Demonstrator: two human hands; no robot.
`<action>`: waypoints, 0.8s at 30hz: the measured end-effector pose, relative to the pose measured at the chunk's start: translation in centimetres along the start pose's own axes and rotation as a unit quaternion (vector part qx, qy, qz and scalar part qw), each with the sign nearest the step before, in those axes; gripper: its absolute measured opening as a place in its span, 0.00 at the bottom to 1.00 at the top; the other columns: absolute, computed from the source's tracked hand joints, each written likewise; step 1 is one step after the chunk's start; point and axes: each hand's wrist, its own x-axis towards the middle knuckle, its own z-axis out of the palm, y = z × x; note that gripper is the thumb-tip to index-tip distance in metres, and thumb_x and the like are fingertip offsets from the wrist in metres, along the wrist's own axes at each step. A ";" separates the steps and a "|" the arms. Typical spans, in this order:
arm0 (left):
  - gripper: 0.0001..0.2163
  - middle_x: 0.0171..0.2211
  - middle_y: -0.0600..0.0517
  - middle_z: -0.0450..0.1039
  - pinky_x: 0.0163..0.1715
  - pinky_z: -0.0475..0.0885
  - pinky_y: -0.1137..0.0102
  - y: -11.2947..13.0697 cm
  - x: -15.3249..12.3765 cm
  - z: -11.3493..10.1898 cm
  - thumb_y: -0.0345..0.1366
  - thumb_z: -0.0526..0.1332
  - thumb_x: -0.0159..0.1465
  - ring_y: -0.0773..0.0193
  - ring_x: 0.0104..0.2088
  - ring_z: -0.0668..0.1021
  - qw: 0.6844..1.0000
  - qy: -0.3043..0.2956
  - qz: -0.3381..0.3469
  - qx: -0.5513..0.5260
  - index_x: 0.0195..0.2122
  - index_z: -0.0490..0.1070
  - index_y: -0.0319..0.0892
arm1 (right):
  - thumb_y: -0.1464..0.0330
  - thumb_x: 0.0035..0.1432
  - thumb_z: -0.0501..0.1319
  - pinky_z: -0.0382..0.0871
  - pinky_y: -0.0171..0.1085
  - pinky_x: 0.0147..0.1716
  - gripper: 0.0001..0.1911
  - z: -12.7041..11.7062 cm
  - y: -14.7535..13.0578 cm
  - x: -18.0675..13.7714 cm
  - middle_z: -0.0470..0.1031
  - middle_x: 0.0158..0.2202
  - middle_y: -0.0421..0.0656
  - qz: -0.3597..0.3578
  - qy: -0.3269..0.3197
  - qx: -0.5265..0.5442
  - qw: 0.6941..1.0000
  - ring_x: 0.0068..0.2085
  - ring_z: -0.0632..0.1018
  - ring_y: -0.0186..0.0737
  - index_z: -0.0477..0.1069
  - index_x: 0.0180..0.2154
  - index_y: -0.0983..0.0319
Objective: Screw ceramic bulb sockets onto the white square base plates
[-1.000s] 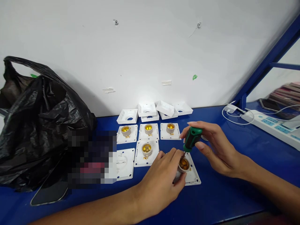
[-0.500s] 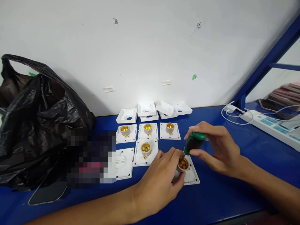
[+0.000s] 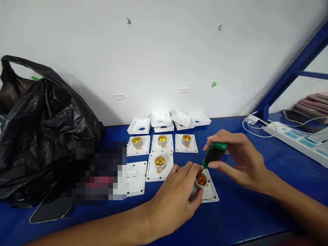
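Observation:
My left hand [image 3: 180, 193] is closed around a lamp socket [image 3: 201, 180] with a brass-coloured inside, which sits on a square white base plate [image 3: 212, 191]. Part of the socket and plate is hidden by my fingers. In my right hand [image 3: 242, 162] is a short screwdriver [image 3: 214, 154] with a green and black handle, pinched between thumb and fingers. Its shaft slants down into the socket; the tip is out of sight. Just beyond my left hand, another plate with a lamp socket [image 3: 160, 162] lies beside a bare white base plate [image 3: 137, 181].
Behind are three plates with sockets [image 3: 162, 140] and several white square covers [image 3: 161, 119] against the wall. On the left stand a black plastic bag [image 3: 48, 130] and a dark phone-like slab [image 3: 52, 208], near a blurred-out patch. A white power strip [image 3: 298, 138] with cables lies right.
The view has shifted very slightly. My right hand and the screwdriver keep nearly the same pose at the socket, and my left hand still holds the socket.

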 end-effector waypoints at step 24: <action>0.13 0.44 0.51 0.74 0.48 0.67 0.58 0.3 -0.1 -0.3 0.26 0.61 0.68 0.56 0.40 0.74 1.000 -0.005 -0.007 -0.011 0.49 0.62 0.46 | 0.79 0.62 0.67 0.77 0.44 0.41 0.35 0.5 0.5 -0.6 0.74 0.53 0.44 -0.012 0.081 -0.049 0.995 0.47 0.79 0.42 0.64 0.66 0.52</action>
